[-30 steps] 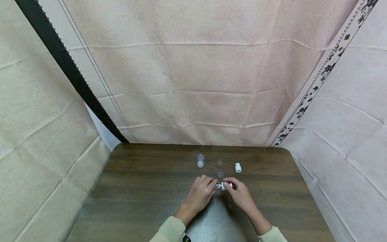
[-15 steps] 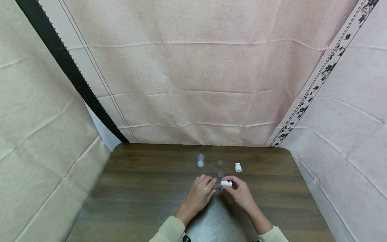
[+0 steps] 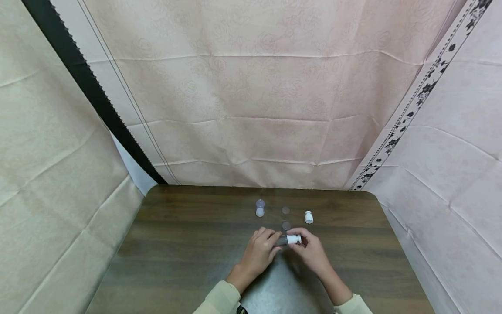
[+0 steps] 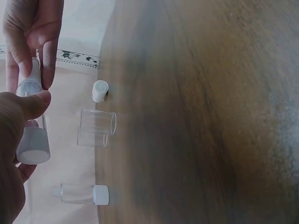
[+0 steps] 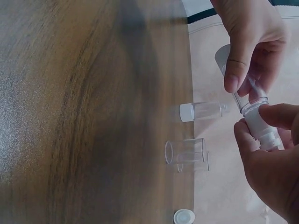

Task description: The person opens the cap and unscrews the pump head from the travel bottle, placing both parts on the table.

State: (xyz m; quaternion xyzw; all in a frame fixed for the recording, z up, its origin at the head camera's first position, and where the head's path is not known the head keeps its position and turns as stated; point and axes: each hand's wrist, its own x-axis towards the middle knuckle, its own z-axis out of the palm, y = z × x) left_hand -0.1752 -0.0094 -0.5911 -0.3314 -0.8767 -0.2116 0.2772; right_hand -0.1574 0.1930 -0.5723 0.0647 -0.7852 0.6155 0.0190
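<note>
Both hands meet at one small clear bottle (image 3: 282, 240) that lies sideways between them. My left hand (image 3: 259, 248) grips its clear body, thumb along the side; its white base (image 4: 33, 145) shows below that thumb in the left wrist view. At the other end, my right hand (image 3: 311, 253) pinches the white pump top (image 5: 257, 122) between thumb and fingers, right at the bottle's neck. A second clear bottle (image 5: 205, 111) with a white base and an uncovered neck stands beyond the left hand. A separate white pump top (image 3: 309, 217) stands beyond the right hand.
Two clear cylindrical covers (image 4: 98, 122) stand on the wooden table (image 3: 176, 253), one behind the other, between the second bottle and the loose pump top. Pale cloth (image 3: 251, 109) hangs behind the table's far edge and along both sides.
The right fingers have shifted around the white pump top, with the thumb lower, and more of its white side shows. The left hand has stayed in place on the bottle.
</note>
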